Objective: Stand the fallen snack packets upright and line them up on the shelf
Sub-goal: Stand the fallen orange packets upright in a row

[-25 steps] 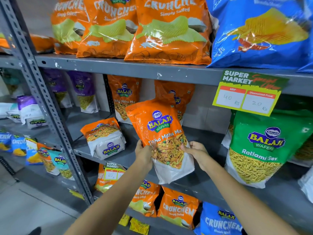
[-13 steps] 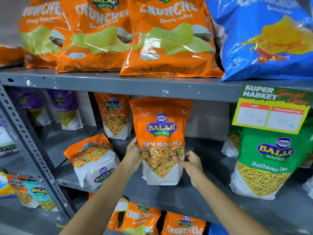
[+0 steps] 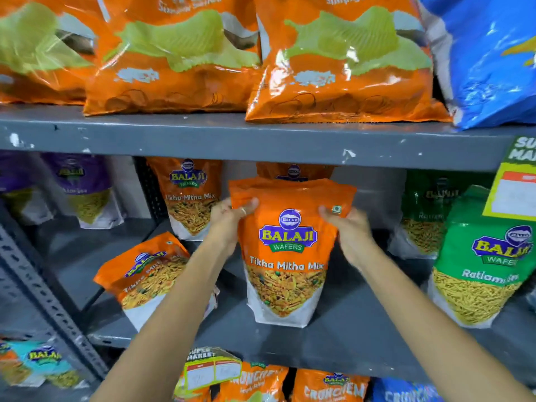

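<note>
An orange Tikha Mitha Mix packet [image 3: 287, 256] stands upright on the grey middle shelf [image 3: 348, 338]. My left hand [image 3: 229, 224] pinches its top left corner and my right hand [image 3: 348, 233] grips its top right corner. To its left a second orange Tikha Mitha Mix packet [image 3: 148, 277] leans tilted near the shelf's front edge, partly behind my left forearm. Two more orange packets stand at the back: one [image 3: 190, 195] upright on the left, the other [image 3: 293, 171] mostly hidden behind the held packet.
A green Ratlami Sev packet [image 3: 481, 274] stands at the right, another [image 3: 426, 216] behind it. Purple packets [image 3: 84, 190] stand at the back left. Large orange crisp bags [image 3: 342, 62] and a blue bag [image 3: 493, 53] fill the upper shelf. A perforated steel upright [image 3: 49, 303] rises at left.
The packet went from tilted in the air to standing on the shelf. My hands slid from its lower sides up to its top corners. The camera moved closer.
</note>
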